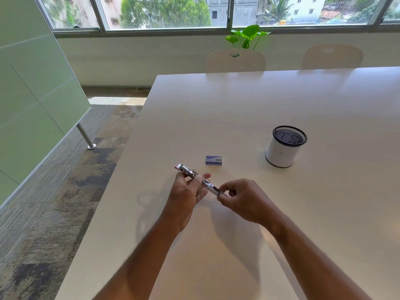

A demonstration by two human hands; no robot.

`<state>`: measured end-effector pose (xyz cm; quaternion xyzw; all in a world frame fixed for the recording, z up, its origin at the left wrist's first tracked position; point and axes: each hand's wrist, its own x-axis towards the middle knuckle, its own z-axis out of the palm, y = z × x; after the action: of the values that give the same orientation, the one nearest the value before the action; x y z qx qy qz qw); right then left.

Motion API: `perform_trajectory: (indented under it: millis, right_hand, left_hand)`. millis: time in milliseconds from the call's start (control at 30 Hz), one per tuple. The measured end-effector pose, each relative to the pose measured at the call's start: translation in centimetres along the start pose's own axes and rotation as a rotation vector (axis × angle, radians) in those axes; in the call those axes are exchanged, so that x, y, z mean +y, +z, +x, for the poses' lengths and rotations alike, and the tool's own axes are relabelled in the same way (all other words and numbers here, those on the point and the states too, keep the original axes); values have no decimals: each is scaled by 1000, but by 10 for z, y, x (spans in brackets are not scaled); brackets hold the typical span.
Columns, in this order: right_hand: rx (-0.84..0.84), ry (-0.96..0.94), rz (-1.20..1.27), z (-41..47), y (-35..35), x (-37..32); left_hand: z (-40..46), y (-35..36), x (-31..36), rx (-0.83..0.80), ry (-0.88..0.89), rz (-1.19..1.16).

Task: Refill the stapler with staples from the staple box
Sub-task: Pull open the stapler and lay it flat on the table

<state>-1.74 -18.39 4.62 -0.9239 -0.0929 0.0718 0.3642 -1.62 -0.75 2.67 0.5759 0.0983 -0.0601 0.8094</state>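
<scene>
Here, above the near part of the white table (pixel 281 100), the stapler (pixel 190 173) is held aloft and slanted, its middle gripped in the curled fingers of the left hand (pixel 187 192) while its near metal end is pinched by the thumb and fingertips of the right hand (pixel 242 200). The staple box (pixel 213 160) is seen lying flat and closed just beyond the hands, apart from them, and a white mesh-lined pen cup (pixel 283 148) is stood well to its right. Bare tabletop is left all round these things, and the table's left edge is found not far to the left of the left hand, with carpeted floor (pixel 65 180) beyond it.
</scene>
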Motion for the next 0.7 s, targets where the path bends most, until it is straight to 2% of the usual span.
perform_trajectory:
  millis: [100,167,233,400,500,700]
  right_hand:
    - [34,-27,-103,6,-12,9]
    - [20,-47,-177,12,-18,17]
    - [-8,-80,-233,17,-21,23]
    - [-27,-120,-293,23,-22,29]
    - [-30,-108,-306,25,-22,33]
    - [-79,-13,-236,31,-27,33]
  left_hand:
    - [2,-12,3,62,17,-49]
    - [3,-20,2,104,42,5]
    - [3,-25,-1,131,93,211]
    - [1,-22,-2,187,274,907]
    - [3,-21,-4,173,333,1077]
    - [8,-21,-10,156,398,1201]
